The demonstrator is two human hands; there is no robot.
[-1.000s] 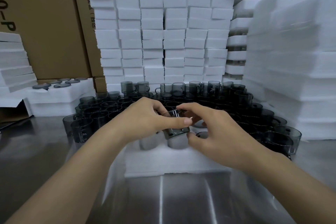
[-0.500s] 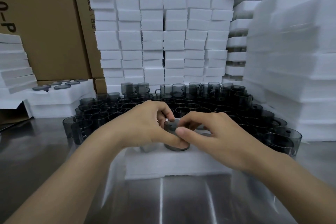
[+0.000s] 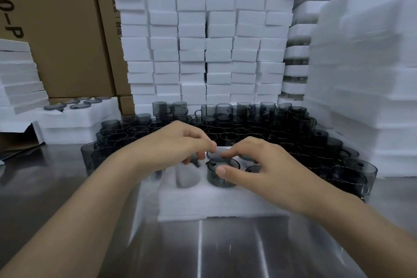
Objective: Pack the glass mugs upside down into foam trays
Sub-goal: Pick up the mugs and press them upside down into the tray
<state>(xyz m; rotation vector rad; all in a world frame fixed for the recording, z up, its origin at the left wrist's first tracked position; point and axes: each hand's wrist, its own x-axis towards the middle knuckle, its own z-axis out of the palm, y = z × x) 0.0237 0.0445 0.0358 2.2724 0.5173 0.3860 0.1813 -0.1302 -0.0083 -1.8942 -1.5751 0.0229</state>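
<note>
Pinching a smoky grey glass mug point(image 3: 220, 178) with right hand point(image 3: 266, 165), thumb on wall, forefinger on upturned base; seated upside down in a pocket of the white foam tray point(image 3: 214, 203). Left hand point(image 3: 171, 144) curled over the tray's far edge, hold unclear. Behind the tray, crowded loose grey glass mugs point(image 3: 282, 133), then stacked white foam blocks point(image 3: 191, 52). Beneath the tray, steel table point(image 3: 203, 250).

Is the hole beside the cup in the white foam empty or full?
Empty: the hole left of the mug in the foam tray shows only bare foam inside.
</note>
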